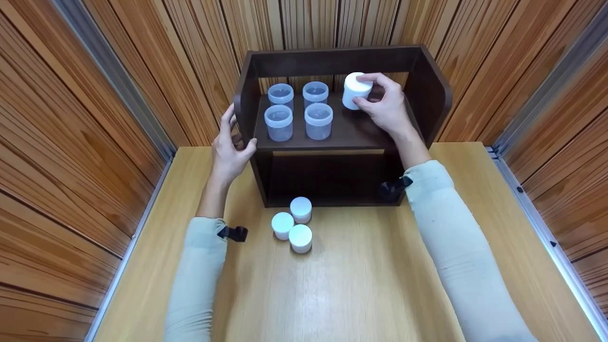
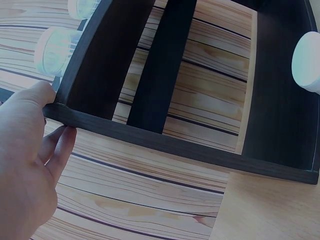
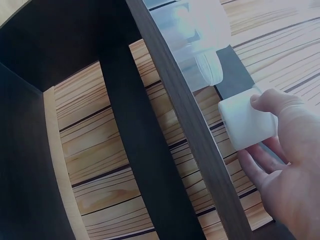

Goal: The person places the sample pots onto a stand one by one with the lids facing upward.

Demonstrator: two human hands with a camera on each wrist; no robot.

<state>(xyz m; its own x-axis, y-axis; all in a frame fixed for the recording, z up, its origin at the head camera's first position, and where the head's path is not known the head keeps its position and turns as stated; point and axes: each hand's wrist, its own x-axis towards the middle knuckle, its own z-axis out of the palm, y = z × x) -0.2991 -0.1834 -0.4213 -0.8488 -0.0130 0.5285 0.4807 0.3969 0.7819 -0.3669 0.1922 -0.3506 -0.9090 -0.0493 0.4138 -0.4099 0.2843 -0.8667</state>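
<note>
A dark brown two-tier shelf (image 1: 349, 137) stands on the table. My right hand (image 1: 387, 102) pinches a white lidded jar (image 1: 352, 90) between thumb and fingers, over the right part of the upper tier. In the right wrist view the same white jar (image 3: 245, 117) is tilted in the grasp; whether it touches the shelf I cannot tell. My left hand (image 1: 229, 149) grips the shelf's left side panel at its front edge, thumb in front and fingers along the outer side. Several translucent containers (image 1: 318, 122) stand in two rows on the left of the upper tier.
Three white jars (image 1: 300, 237) stand close together on the wooden table (image 1: 356, 285), just in front of the shelf's lower tier. Wood-patterned walls (image 1: 118, 71) enclose the table at the back and both sides. A metal rail (image 1: 546, 232) runs along the right edge.
</note>
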